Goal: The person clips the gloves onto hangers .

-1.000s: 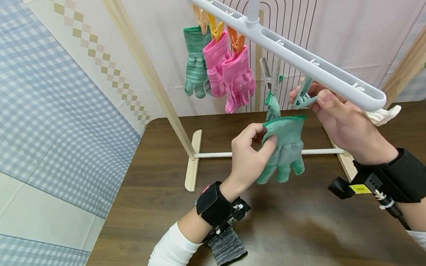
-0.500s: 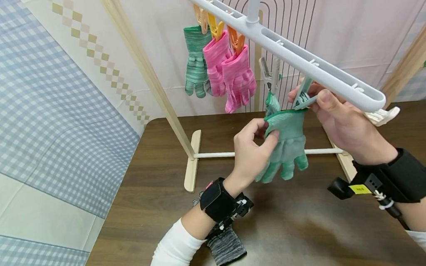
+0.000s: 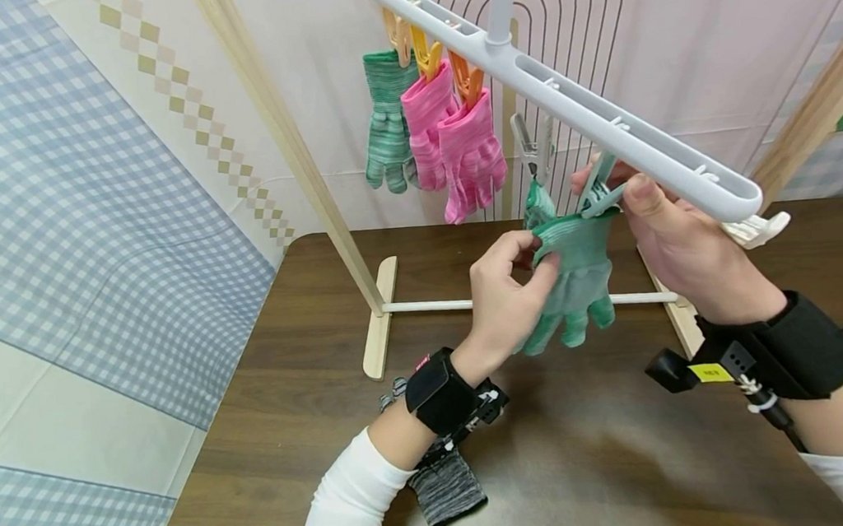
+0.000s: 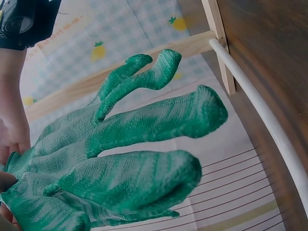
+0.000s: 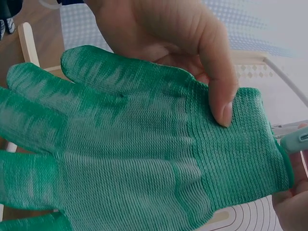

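Observation:
My left hand (image 3: 504,298) pinches the cuff of a green knit glove (image 3: 578,271) between thumb and fingers. The glove hangs fingers down beneath the rack bar. My right hand (image 3: 680,247) grips a pale green clothespin (image 3: 604,196) that hangs from the bar. The clothespin's lower end meets the far side of the cuff's edge; whether it bites the fabric I cannot tell. In the right wrist view, the left thumb lies across the ribbed cuff (image 5: 238,144), with the clothespin (image 5: 294,139) at its rim. Behind, a grey clothespin (image 3: 528,147) holds another green glove (image 3: 538,204).
The light grey hanger bar (image 3: 564,87) slants above both hands. On its left hang a green glove (image 3: 386,125) and two pink gloves (image 3: 474,156) from clothespins. A grey-black knit piece (image 3: 448,488) lies on the brown table (image 3: 295,446) under my left forearm. Wooden posts (image 3: 285,133) flank the work.
My left hand has brought the green glove up and to the right, so its cuff now reaches the pale green clothespin. My right hand has stayed nearly in place.

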`<control>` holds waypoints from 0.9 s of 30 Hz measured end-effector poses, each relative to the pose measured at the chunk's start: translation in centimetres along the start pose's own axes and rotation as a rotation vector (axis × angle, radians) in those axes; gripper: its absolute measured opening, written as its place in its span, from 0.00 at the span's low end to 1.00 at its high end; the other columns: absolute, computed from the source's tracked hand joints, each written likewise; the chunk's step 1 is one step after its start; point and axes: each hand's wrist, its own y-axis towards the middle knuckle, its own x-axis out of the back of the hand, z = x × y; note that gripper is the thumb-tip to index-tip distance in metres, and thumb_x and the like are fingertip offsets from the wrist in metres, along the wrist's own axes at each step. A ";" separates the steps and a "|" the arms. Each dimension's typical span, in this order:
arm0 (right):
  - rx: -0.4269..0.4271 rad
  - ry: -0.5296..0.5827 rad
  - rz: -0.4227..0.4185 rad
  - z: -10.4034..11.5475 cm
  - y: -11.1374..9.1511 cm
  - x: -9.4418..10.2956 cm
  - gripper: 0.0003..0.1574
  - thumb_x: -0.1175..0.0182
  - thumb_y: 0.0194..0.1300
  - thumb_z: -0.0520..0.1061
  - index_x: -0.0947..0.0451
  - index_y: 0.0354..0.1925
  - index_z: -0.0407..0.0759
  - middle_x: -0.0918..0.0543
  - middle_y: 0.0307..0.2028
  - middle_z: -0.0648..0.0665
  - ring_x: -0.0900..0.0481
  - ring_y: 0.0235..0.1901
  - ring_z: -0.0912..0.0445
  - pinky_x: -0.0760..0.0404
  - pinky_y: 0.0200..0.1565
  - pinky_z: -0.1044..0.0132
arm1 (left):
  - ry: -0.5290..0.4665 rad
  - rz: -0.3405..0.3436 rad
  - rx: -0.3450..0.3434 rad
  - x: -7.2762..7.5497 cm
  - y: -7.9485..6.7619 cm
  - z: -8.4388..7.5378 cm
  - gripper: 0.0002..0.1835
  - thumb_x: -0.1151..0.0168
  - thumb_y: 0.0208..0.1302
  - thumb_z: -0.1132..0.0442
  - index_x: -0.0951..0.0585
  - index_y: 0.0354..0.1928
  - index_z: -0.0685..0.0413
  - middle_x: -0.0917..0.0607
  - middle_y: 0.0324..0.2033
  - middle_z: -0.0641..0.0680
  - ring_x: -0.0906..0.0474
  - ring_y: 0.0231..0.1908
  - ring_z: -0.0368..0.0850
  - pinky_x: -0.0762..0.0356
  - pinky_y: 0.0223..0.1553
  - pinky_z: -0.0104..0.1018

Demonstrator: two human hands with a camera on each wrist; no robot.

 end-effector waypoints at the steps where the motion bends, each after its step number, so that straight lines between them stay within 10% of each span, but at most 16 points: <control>1: 0.000 0.002 -0.004 0.0 0.0 0.0 0.28 0.47 0.61 0.42 0.37 0.56 0.29 0.22 0.39 0.39 0.33 0.47 0.49 0.45 0.55 0.60 | 0.005 -0.001 -0.012 0.0 0.0 0.0 0.06 0.43 0.54 0.67 0.24 0.33 0.64 0.21 0.28 0.57 0.26 0.29 0.43 0.29 0.33 0.21; 27: 0.000 -0.018 -0.057 0.0 0.2 -0.5 0.26 0.48 0.61 0.42 0.36 0.54 0.27 0.21 0.40 0.39 0.34 0.50 0.49 0.48 0.58 0.61 | 0.057 -0.060 -0.162 -0.2 1.0 -0.2 0.09 0.47 0.53 0.72 0.20 0.36 0.64 0.22 0.31 0.56 0.30 0.29 0.41 0.33 0.30 0.20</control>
